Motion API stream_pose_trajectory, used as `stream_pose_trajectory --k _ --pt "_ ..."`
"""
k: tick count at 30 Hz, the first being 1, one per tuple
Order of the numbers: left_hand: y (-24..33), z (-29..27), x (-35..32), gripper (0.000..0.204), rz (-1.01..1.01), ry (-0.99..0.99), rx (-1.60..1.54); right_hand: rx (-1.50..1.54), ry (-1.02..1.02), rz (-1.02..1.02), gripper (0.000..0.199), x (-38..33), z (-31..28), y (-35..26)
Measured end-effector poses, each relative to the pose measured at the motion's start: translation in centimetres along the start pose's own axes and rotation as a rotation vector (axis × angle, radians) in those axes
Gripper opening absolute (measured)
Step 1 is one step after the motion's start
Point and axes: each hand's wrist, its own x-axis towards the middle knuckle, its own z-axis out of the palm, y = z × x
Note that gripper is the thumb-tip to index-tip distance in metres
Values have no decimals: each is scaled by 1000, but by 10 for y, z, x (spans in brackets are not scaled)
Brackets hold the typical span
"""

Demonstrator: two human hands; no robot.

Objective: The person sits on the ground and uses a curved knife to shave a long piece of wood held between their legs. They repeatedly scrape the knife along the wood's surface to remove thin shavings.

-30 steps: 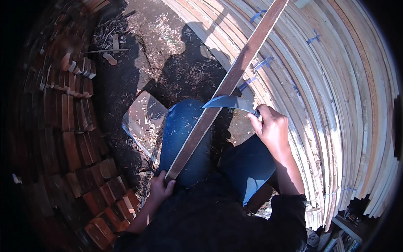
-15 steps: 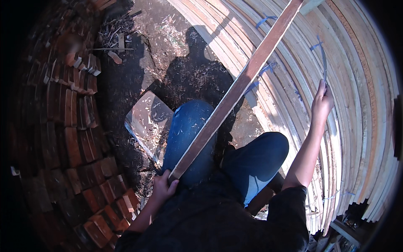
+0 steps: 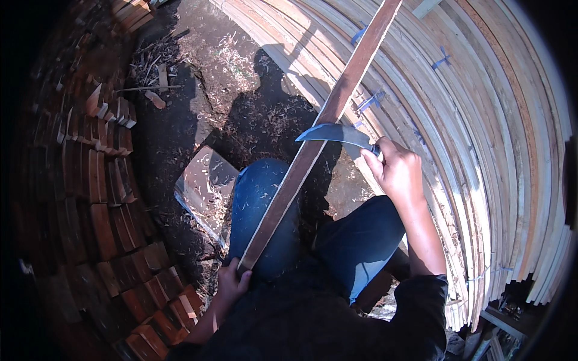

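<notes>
Down low, the left hand [image 3: 232, 281] was closed around the near end of a long wooden strip [image 3: 313, 147], which slanted up across the knees [image 3: 259, 204] toward the stacked strips [image 3: 481, 150]. The right hand [image 3: 397, 171] gripped a curved knife [image 3: 334, 132], its blade seemingly touching the strip's edge. Shavings covered the dirt [image 3: 241, 72], with bricks [image 3: 102, 180] piled on the left.

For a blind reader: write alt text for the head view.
A seated person's right hand holds a curved blade against a long wooden strip, whose lower end the left hand grips. Stacked pale strips lie to the right, and stacked bricks to the left.
</notes>
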Motion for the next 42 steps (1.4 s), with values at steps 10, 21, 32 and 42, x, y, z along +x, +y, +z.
stream_pose_trajectory --k 10,21,32,42 --pt "-4 1 -5 36 54 13 105 -75 165 401 48 49 -10 69" --pt "-2 -1 1 39 51 -4 74 11 48 331 33 -6 -24 46" --pt "-9 5 -8 36 56 63 66 -92 7 43 40 48 -18 31" --pt "-8 3 -11 38 33 35 69 -103 41 190 50 79 -24 54"
